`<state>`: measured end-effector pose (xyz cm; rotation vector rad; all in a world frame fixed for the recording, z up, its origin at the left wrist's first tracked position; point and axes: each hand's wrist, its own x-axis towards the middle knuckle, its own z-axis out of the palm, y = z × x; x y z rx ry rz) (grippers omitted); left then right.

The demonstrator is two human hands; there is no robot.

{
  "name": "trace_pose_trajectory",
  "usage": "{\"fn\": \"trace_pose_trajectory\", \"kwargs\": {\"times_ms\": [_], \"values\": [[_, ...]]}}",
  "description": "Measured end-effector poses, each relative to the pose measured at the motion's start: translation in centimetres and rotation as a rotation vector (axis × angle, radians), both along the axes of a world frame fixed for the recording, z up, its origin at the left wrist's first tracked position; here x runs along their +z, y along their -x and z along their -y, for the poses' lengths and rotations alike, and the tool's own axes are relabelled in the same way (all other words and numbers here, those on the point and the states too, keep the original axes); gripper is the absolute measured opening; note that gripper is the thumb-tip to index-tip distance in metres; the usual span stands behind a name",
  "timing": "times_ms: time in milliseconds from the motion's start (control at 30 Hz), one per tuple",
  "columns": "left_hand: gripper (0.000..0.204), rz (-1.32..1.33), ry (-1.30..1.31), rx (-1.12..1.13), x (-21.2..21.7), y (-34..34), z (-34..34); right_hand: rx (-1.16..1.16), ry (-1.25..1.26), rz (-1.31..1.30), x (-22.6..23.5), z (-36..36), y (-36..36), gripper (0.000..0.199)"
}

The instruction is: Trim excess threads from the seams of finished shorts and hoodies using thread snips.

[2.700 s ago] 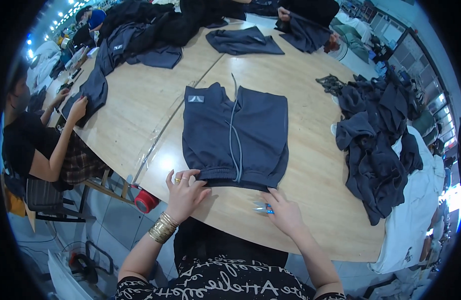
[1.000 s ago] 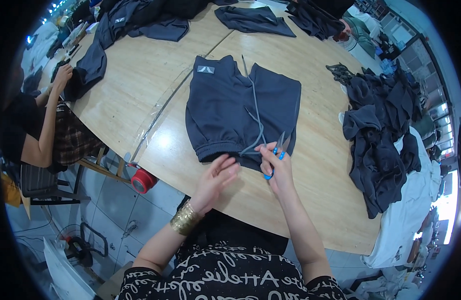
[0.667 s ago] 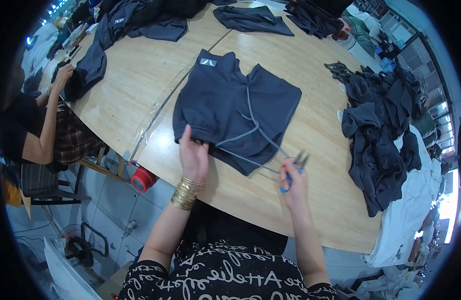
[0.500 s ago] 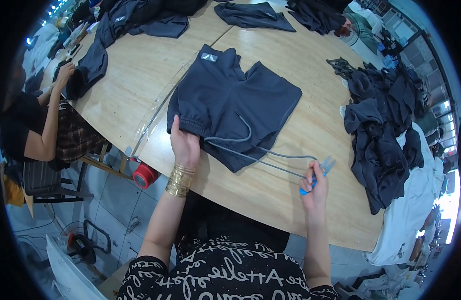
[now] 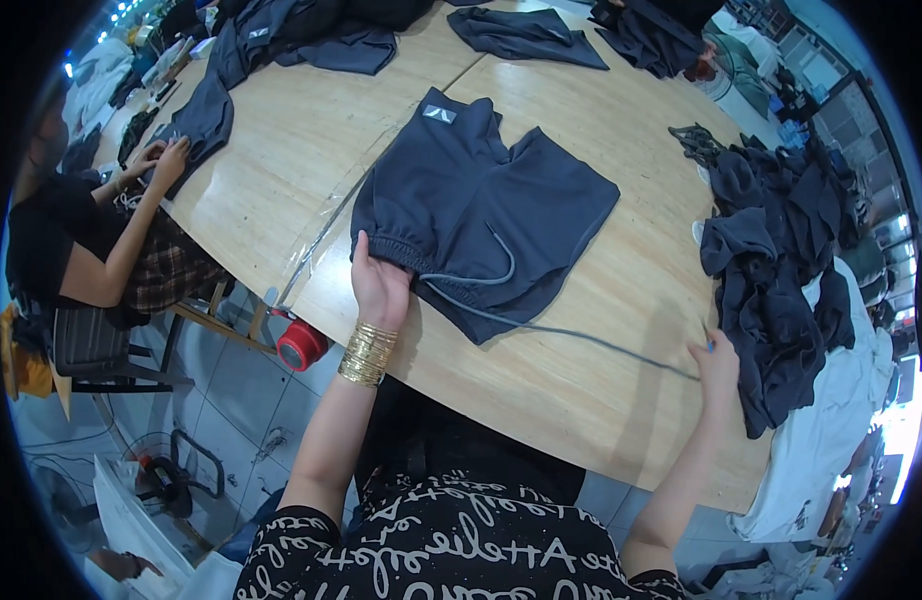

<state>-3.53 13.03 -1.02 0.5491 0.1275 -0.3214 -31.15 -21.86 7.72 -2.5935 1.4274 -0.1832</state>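
Dark navy shorts (image 5: 481, 200) lie spread on the wooden table, their gathered waistband towards me and a small pale patch on one leg. My left hand (image 5: 383, 290) grips the waistband, thumb on top and the other fingers partly hidden under the cloth. From the waistband come two lengths of grey drawstring. One drawstring end (image 5: 506, 255) curls loosely over the shorts. The other stretches rightward to my right hand (image 5: 718, 368), which is closed on it. A bit of blue scissor handle (image 5: 710, 347) shows at those fingers; most of the scissors is hidden.
Dark garments (image 5: 771, 270) are heaped along the right side, by white cloth (image 5: 831, 430). More dark clothing (image 5: 526, 38) lies at the far side. A co-worker (image 5: 91, 220) handles a dark garment at the left. A red round object (image 5: 301, 345) hangs at the table's near edge.
My right hand has moved right, drawing the drawstring out from a doubled loop into one long line. The scissor blades have mostly gone from sight. My left hand keeps its hold on the waistband.
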Motion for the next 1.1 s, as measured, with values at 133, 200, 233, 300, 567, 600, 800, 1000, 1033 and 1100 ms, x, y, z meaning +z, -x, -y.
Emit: {"fn": "trace_pose_trajectory", "kwargs": {"times_ms": [133, 200, 233, 300, 567, 600, 800, 1000, 1033, 1100], "values": [[0.062, 0.007, 0.011, -0.001, -0.4, 0.1, -0.8, 0.506, -0.362, 0.527, -1.2, -11.0, -9.8, 0.029], [0.061, -0.004, 0.049, -0.003, -0.4, 0.0, -0.8, 0.811, -0.268, 0.559, -2.1, -16.5, -13.6, 0.029], [0.061, -0.016, 0.095, -0.014, -0.3, 0.0, -0.2, 0.872, -0.181, 0.533, -2.9, -17.6, -14.7, 0.027], [0.06, 0.027, 0.116, -0.012, -0.3, -0.1, 0.3, 0.963, -0.167, 0.472, -4.3, -17.6, -15.8, 0.028], [0.056, 0.001, 0.139, 0.082, 0.4, -1.7, -1.8, 0.886, -0.73, 0.252, -1.6, -13.1, -8.9, 0.011], [0.054, 0.0, 0.174, 0.079, 0.3, -1.7, -2.0, 0.83, -0.733, 0.158, -1.8, -12.5, -7.2, 0.012], [0.047, -0.116, 0.338, 0.143, -1.9, -1.7, 1.2, 0.657, -0.655, 0.171, -4.6, -10.4, 0.0, 0.014], [0.051, -0.212, 0.38, 0.105, 0.6, -1.6, 0.3, 0.541, -0.789, 0.167, -8.2, -6.0, 4.1, 0.007], [0.051, -0.205, 0.384, 0.118, 0.5, -1.7, 0.3, 0.517, -0.793, 0.16, -8.1, -5.5, 4.4, 0.008], [0.052, -0.191, 0.352, 0.13, 0.2, -1.7, 0.4, 0.498, -0.793, 0.154, -6.9, -4.9, 4.6, 0.009]]}}
